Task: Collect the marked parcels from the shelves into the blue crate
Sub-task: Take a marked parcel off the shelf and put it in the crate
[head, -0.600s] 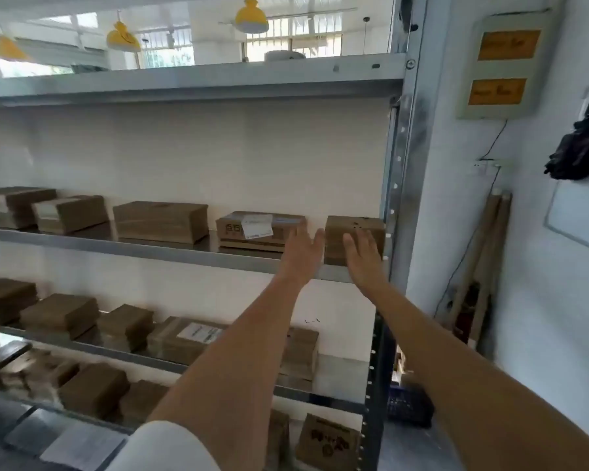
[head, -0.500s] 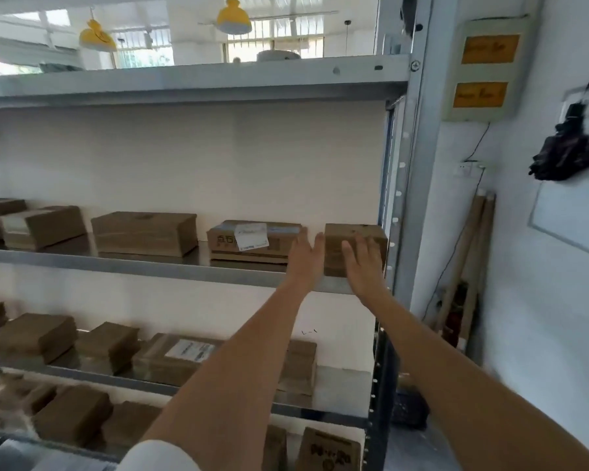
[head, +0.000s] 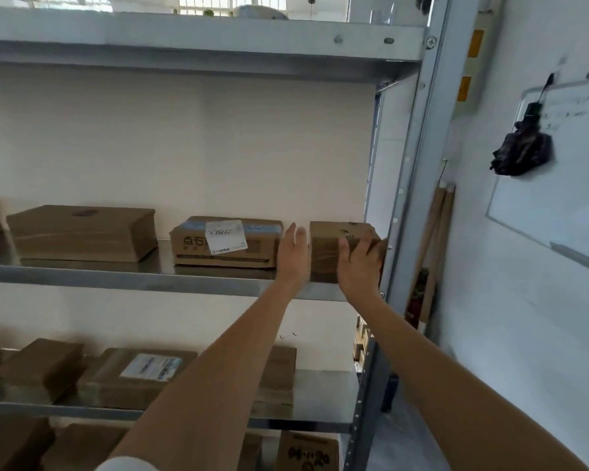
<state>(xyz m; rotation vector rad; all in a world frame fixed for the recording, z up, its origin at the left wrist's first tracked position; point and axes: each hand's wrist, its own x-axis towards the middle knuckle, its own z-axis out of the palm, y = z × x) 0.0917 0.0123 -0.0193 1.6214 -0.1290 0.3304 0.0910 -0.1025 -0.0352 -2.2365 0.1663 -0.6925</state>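
A small brown cardboard parcel (head: 330, 246) stands at the right end of the upper metal shelf (head: 150, 277), beside the upright post. My left hand (head: 293, 256) lies flat against its left side, fingers straight. My right hand (head: 359, 263) covers its front right corner, fingers curled onto the box. To its left is a flat parcel with a white label (head: 225, 241), then a plain brown parcel (head: 82, 232). The blue crate is not in view.
The shelf below holds several brown parcels, one with a printed label (head: 150, 367). A steel upright (head: 419, 164) bounds the rack on the right. Beyond it are wooden poles (head: 434, 246), a whiteboard (head: 558, 171) and a dark bundle (head: 521, 154) hanging on the wall.
Both hands have reached forward from the shelf edge onto the small parcel, the left to its left side, the right onto its front right corner. The view has come closer.
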